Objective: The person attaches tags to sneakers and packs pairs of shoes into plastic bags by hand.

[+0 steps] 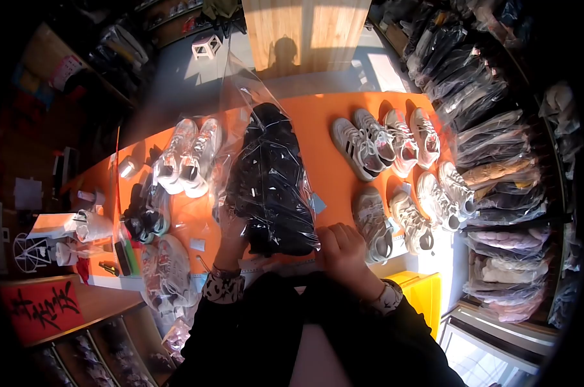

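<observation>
A clear plastic bag (240, 87) with a bulky black item (272, 180) inside lies in front of me over the orange tabletop. Glare and wrinkles in the film hide what kind of item it is. My left hand (231, 235) is at the bag's lower left side, closed on it, its fingers partly hidden by the plastic. At the lower right corner, my right hand (345, 250) is closed with curled fingers pinching the bag's edge. Pale sneakers (189, 155) stand to the left of the bag, and a black-striped pair (360, 145) stands to its right.
More sneakers (405, 142) stand in rows on the orange table (318, 116). Shoes in plastic (166, 264) lie at the left front edge. Plastic-covered clothes (498, 174) hang along the right. A yellow bin (421, 293) is below the table, and a small stool (206, 47) stands beyond.
</observation>
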